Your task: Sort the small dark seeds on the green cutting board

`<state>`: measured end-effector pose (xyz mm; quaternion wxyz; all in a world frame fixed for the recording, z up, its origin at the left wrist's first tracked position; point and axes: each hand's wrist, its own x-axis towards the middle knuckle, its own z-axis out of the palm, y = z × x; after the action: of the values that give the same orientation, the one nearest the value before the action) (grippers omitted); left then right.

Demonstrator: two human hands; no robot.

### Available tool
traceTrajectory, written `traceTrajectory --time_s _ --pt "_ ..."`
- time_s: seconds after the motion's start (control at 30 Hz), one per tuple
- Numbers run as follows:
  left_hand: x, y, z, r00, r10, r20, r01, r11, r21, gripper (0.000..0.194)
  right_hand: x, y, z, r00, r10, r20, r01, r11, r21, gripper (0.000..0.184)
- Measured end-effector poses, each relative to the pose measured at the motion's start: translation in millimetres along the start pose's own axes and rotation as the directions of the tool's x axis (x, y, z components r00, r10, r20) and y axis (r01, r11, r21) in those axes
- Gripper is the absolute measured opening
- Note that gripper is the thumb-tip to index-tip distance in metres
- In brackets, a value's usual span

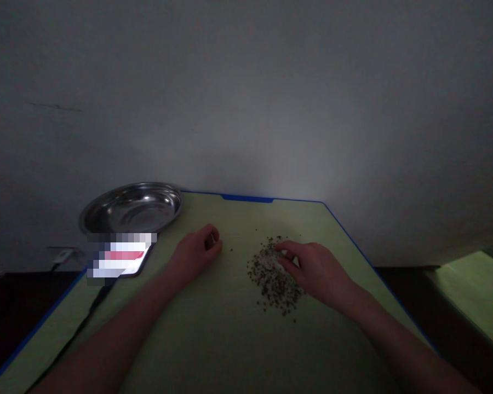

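Note:
A spread pile of small dark and pale grains [273, 284], too small to name surely, lies on the pale green tabletop [213, 339]. My right hand [312, 265] is over the pile's upper right part. Its fingers are bent, with a gap between thumb and forefinger, and I see nothing between them. To the left of the pile, my left hand [197, 249] rests at the table with its fingers curled in a loose fist. What it holds, if anything, is hidden. A single dark grain [231, 250] lies just right of it.
At the back left stands a shiny steel basin [148, 216]. In front of it lies a lit phone [137, 265], its screen blurred, with a dark cable [88, 317] running toward me. The table has a blue edge [246, 198] against a grey wall. Another pale green surface [476, 290] is at right.

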<state>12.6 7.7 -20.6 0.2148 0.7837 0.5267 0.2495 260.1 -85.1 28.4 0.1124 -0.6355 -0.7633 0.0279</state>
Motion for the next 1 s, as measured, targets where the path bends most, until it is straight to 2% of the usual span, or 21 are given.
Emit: traceTrajectory --time_s 0.23,0.37,0.47,0.6,0.73,0.83,1.0 --pt "0.8 -0.6 0.4 1.000 0.008 -0.028 -0.009 0.999 -0.035 0.013 -3.0 -7.9 4.1 1.000 -0.018 0.025 0.017 0.997 0.069 0.025" --pt "1.6 -2.5 0.7 0.997 -0.008 -0.073 -0.001 0.993 -0.117 0.012 -2.8 -2.1 1.9 0.999 0.041 -0.025 -0.041 0.999 0.007 0.025" --pt "2.7 -3.0 -0.7 0.993 -0.042 -0.108 0.018 0.977 -0.214 0.014 -4.9 -2.9 4.2 1.000 0.027 -0.008 -0.028 0.999 -0.034 0.025" --pt "3.6 -0.5 -4.0 0.981 -0.126 -0.146 0.072 0.942 -0.328 0.016 -7.7 -13.0 8.8 1.000 -0.028 -0.013 0.027 1.000 -0.009 0.025" --pt "4.8 1.1 -6.2 0.966 -0.181 -0.185 0.100 0.920 -0.380 0.017 -7.8 -19.8 11.9 0.999 -0.052 -0.013 0.052 0.999 0.003 0.024" --pt "5.3 0.8 -6.4 0.961 -0.197 -0.194 0.109 0.915 -0.389 0.017 -8.0 -15.7 13.0 0.998 -0.054 0.012 0.054 0.999 0.009 0.025" --pt "5.3 0.0 -5.4 0.963 -0.196 -0.185 0.107 0.907 -0.407 0.017 -10.5 3.7 4.9 0.999 0.038 -0.006 -0.038 0.999 0.002 0.027"
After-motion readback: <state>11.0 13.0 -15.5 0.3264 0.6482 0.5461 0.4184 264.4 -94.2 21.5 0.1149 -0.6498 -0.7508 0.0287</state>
